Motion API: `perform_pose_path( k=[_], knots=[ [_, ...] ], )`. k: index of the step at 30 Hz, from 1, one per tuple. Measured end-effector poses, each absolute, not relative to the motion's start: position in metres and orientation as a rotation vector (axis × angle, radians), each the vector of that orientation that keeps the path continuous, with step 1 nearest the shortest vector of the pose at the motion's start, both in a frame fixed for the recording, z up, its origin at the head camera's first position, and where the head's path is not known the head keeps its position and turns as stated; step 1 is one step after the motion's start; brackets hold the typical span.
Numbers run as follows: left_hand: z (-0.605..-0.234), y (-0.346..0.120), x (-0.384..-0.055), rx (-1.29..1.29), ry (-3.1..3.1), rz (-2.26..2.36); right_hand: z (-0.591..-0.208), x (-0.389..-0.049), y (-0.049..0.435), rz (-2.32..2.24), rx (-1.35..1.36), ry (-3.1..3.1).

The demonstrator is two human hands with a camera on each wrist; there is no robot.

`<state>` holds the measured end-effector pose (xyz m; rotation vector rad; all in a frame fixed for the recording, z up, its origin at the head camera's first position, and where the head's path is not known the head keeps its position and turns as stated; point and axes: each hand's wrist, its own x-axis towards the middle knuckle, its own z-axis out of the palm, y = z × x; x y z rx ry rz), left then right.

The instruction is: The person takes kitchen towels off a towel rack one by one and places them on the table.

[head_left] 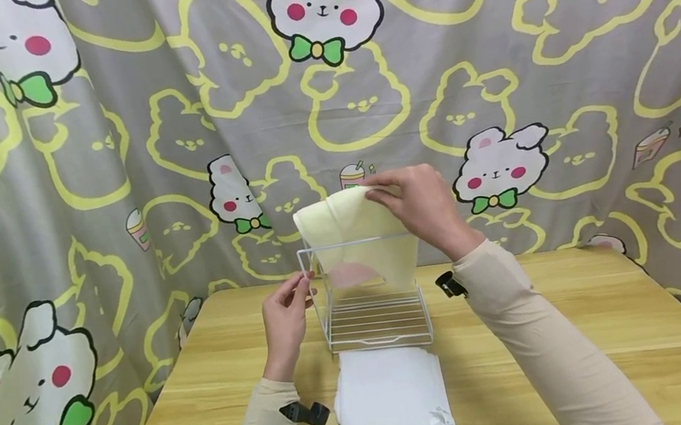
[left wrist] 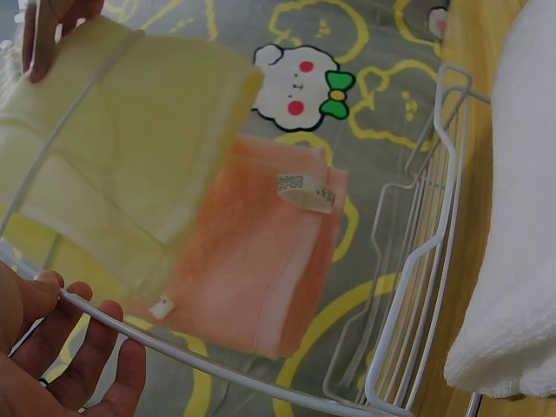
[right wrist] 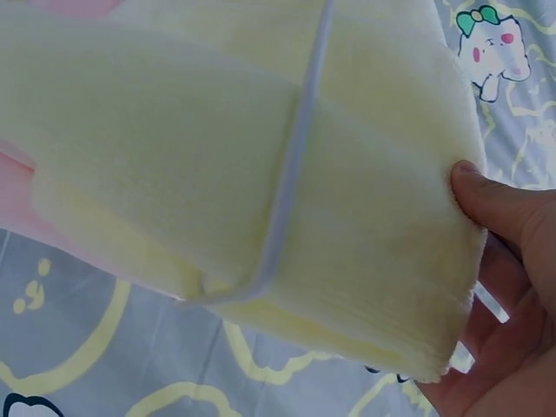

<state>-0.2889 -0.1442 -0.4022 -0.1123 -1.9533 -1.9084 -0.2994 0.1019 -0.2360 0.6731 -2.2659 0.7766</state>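
A white wire rack (head_left: 353,242) stands on the table. My left hand (head_left: 284,321) grips its left side wire between thumb and fingers. With thumb and fingertips, my right hand (head_left: 425,209) pinches the edge of a pale yellow towel (head_left: 347,213) at the rack's top. This towel is folded over and hangs down by the upper wire. Behind its lower part hangs a pink towel (left wrist: 252,252) with a white label, partly hidden by the yellow one. Directly in front of the rack lies a folded white towel (head_left: 390,397) with a small tag at its near right corner.
The wooden table (head_left: 580,330) reaches out on both sides of the rack. A grey curtain (head_left: 485,103) with yellow outlines and white cartoon animals hangs close behind the table and along its left side.
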Motion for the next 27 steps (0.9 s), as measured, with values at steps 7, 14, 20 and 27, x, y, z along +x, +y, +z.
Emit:
perform_pose_path(
  k=[7, 14, 20, 27],
  knots=[
    [-0.399, -0.143, -0.291, -0.126, -1.946, -1.909, -0.233, -0.289, 0.11, 0.813, 0.717, -2.182],
    [-0.398, -0.144, -0.293, -0.131, -1.928, -1.904, -0.234, -0.278, 0.114, 0.835, 0.767, -2.121],
    [-0.402, -0.144, -0.292, -0.122, -1.946, -1.906, -0.238, -0.267, 0.118, 0.832, 0.793, -2.074],
    [-0.402, -0.144, -0.29, -0.11, -1.953, -1.897, -0.239, -0.26, 0.12, 0.824, 0.821, -2.041]
  ],
)
